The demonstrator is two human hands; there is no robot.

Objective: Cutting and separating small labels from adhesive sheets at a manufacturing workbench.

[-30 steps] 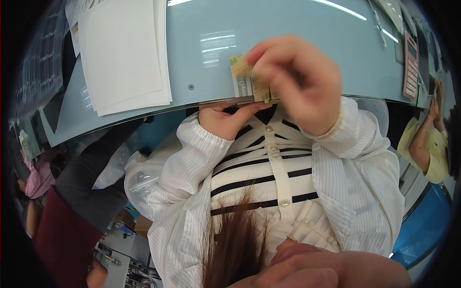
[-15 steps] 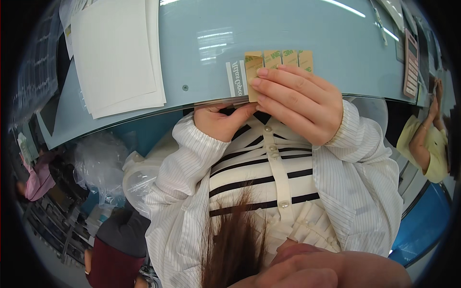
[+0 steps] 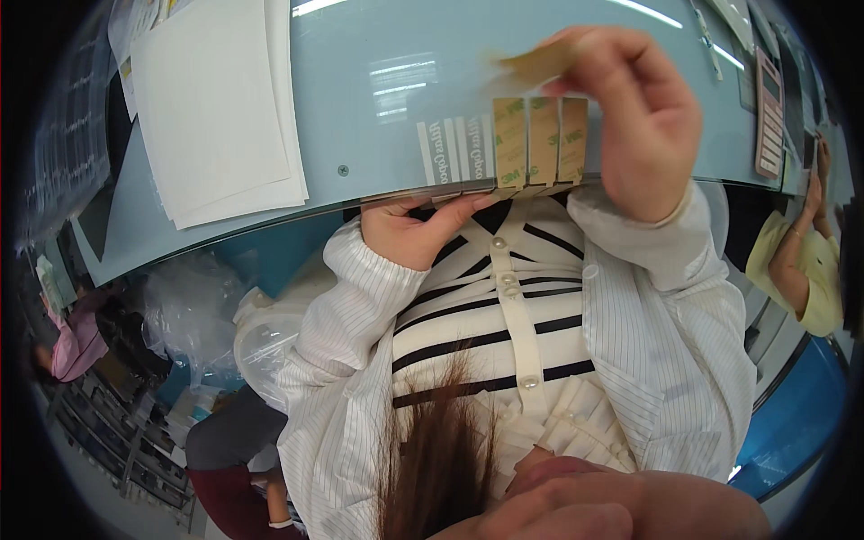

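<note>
At the near edge of the table lies a row of narrow strips. The left ones are bare white-and-grey labels [image 3: 456,148] with printing; those to the right wear tan backing paper [image 3: 542,144] with green print. My left hand [image 3: 405,236] is at the edge, its thumb along the near ends of the strips and its other fingers mostly hidden below. Raised over the table, my right hand [image 3: 641,121] pinches a loose, curled piece of tan backing paper [image 3: 540,61]. Motion blurs this hand and the paper's free end.
White paper sheets [image 3: 211,112] lie stacked on the left of the blue-grey table [image 3: 360,117]. A pink calculator [image 3: 769,112] and a thin pen-like stick [image 3: 706,40] are on the right. Clear plastic bags [image 3: 189,301] hang at lower left. Other people are near on both sides.
My right hand has lifted up and away with a tan backing piece, uncovering another white-and-grey label. My left hand stays nearly in place. The person at lower left has shifted.
</note>
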